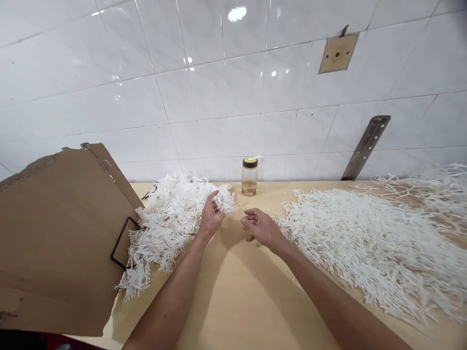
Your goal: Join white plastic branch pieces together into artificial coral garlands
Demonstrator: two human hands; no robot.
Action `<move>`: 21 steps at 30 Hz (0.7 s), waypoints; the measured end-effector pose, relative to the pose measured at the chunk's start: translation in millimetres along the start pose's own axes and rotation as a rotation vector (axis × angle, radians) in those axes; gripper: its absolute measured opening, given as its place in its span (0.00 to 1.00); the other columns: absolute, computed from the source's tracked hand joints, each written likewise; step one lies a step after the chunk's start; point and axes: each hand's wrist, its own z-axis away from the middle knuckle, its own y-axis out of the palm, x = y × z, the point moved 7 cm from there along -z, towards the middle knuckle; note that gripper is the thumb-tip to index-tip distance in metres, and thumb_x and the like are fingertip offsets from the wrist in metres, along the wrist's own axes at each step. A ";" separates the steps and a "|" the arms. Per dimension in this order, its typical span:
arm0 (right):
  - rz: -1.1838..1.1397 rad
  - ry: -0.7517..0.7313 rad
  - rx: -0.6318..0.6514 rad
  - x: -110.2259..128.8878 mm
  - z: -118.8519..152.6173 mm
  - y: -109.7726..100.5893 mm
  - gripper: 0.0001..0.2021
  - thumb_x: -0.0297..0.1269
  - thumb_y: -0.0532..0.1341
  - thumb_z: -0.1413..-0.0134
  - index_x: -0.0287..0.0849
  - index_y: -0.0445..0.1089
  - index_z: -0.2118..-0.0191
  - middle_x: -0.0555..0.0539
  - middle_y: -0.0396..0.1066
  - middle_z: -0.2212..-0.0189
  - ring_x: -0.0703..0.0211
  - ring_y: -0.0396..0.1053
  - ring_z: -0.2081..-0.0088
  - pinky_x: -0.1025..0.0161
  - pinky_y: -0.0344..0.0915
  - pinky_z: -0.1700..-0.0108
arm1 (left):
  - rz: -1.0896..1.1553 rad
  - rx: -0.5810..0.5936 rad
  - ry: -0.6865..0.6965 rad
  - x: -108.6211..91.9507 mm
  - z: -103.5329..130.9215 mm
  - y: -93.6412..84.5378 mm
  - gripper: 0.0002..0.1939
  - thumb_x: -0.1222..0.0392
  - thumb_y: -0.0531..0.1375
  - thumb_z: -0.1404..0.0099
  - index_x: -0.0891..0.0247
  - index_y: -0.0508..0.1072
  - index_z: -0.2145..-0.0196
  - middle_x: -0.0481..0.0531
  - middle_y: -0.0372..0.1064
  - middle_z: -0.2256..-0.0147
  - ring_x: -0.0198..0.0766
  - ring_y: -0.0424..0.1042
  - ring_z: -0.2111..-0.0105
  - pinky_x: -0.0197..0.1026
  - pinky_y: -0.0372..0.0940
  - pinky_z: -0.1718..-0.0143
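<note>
My left hand [212, 215] is at the right edge of a tangled heap of white strands [171, 214], its index finger stretched out and its thumb apart. Nothing clearly shows in its grasp. To its right, my right hand [263, 227] hovers over the table with its fingers curled in towards the thumb. Whether a strand is between those fingertips cannot be made out. A wide, loose spread of short white strands [357, 238] lies right of my right hand, with a few strand bits near the wrist.
A clear bottle [249, 177] with a dark and yellow lid stands by the tiled wall. Cardboard [62, 233] rises at left, beside a black wire frame [122, 243]. Longer branching strands [434, 192] lie at far right. A metal bracket [367, 146] leans against the wall above the wooden table [251, 301].
</note>
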 end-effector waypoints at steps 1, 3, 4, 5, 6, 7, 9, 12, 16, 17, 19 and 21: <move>-0.038 0.003 -0.006 2.2 -8.4 8.8 0.27 0.50 0.63 0.46 0.41 0.62 0.45 0.38 0.71 0.54 0.58 0.74 0.71 0.65 0.67 0.79 | 0.012 0.037 -0.020 3.8 1.8 2.3 0.41 0.69 0.60 0.50 0.61 0.59 0.38 0.41 0.59 0.76 0.30 0.62 0.76 0.33 0.57 0.74; -0.119 0.008 -0.038 3.8 -24.6 23.1 0.31 0.53 0.61 0.44 0.38 0.58 0.42 0.34 0.69 0.50 0.55 0.75 0.63 0.63 0.72 0.74 | 0.029 0.110 -0.045 9.5 4.9 7.7 0.43 0.69 0.60 0.49 0.61 0.56 0.35 0.44 0.65 0.72 0.32 0.66 0.73 0.35 0.62 0.69; -0.152 0.008 -0.040 3.4 -31.7 29.8 0.33 0.54 0.61 0.44 0.38 0.56 0.40 0.33 0.69 0.49 0.54 0.75 0.61 0.63 0.73 0.72 | 0.033 0.141 -0.044 11.0 6.1 10.6 0.43 0.69 0.60 0.49 0.60 0.55 0.35 0.46 0.68 0.69 0.35 0.69 0.70 0.38 0.64 0.66; -0.179 0.006 -0.036 2.4 -37.9 35.8 0.34 0.54 0.61 0.44 0.38 0.55 0.40 0.33 0.69 0.49 0.54 0.75 0.61 0.62 0.73 0.71 | 0.028 0.168 -0.032 11.6 7.1 13.8 0.43 0.69 0.60 0.48 0.61 0.55 0.35 0.50 0.71 0.64 0.37 0.71 0.65 0.41 0.66 0.61; -0.197 0.002 -0.029 1.0 -43.0 40.7 0.33 0.54 0.62 0.45 0.39 0.56 0.40 0.35 0.71 0.51 0.55 0.75 0.62 0.63 0.73 0.70 | 0.017 0.191 -0.011 11.4 8.0 17.1 0.43 0.70 0.60 0.49 0.61 0.56 0.35 0.53 0.72 0.58 0.41 0.72 0.60 0.44 0.66 0.55; -0.206 -0.003 -0.022 -0.7 -47.2 44.5 0.32 0.53 0.63 0.47 0.40 0.59 0.42 0.38 0.73 0.54 0.56 0.75 0.63 0.64 0.72 0.70 | -0.001 0.208 0.014 10.7 9.0 20.4 0.43 0.71 0.59 0.49 0.61 0.57 0.35 0.56 0.71 0.52 0.44 0.70 0.53 0.46 0.65 0.50; -0.202 -0.012 -0.017 -4.3 -52.8 48.3 0.26 0.51 0.66 0.50 0.40 0.66 0.50 0.43 0.75 0.62 0.58 0.73 0.67 0.66 0.70 0.72 | -0.048 0.242 0.057 9.9 11.3 26.9 0.43 0.73 0.58 0.51 0.62 0.59 0.36 0.59 0.66 0.44 0.49 0.65 0.44 0.50 0.59 0.42; -0.168 -0.014 -0.023 -8.1 -56.2 47.7 0.15 0.47 0.66 0.51 0.40 0.69 0.65 0.50 0.72 0.74 0.62 0.69 0.75 0.68 0.64 0.76 | -0.118 0.258 0.079 11.2 13.9 31.2 0.46 0.73 0.57 0.53 0.62 0.57 0.35 0.59 0.65 0.42 0.52 0.64 0.42 0.52 0.58 0.39; -0.109 -0.027 -0.044 -8.4 -53.5 40.4 0.10 0.39 0.64 0.52 0.42 0.63 0.75 0.56 0.63 0.83 0.67 0.60 0.82 0.70 0.55 0.82 | -0.248 0.193 0.137 8.5 13.5 23.7 0.46 0.73 0.60 0.55 0.63 0.60 0.36 0.59 0.66 0.43 0.56 0.63 0.42 0.56 0.58 0.39; -0.096 -0.030 -0.052 -8.3 -52.1 37.5 0.10 0.38 0.64 0.52 0.42 0.62 0.75 0.57 0.61 0.84 0.68 0.59 0.83 0.71 0.53 0.82 | -0.282 0.176 0.152 6.8 13.1 21.4 0.46 0.73 0.60 0.56 0.64 0.61 0.36 0.60 0.65 0.42 0.57 0.62 0.41 0.57 0.57 0.39; -0.079 -0.029 -0.067 -8.7 -49.8 31.2 0.10 0.39 0.64 0.51 0.43 0.62 0.73 0.57 0.61 0.83 0.69 0.57 0.85 0.71 0.51 0.84 | -0.328 0.159 0.157 3.7 12.8 18.4 0.46 0.74 0.59 0.56 0.65 0.61 0.37 0.61 0.62 0.39 0.58 0.61 0.40 0.57 0.57 0.39; -0.079 -0.017 -0.077 -9.0 -49.6 25.6 0.10 0.41 0.64 0.50 0.43 0.63 0.68 0.55 0.66 0.78 0.69 0.59 0.85 0.70 0.52 0.85 | -0.333 0.162 0.115 2.6 13.7 18.1 0.45 0.74 0.59 0.55 0.65 0.61 0.36 0.60 0.63 0.40 0.56 0.64 0.43 0.55 0.59 0.40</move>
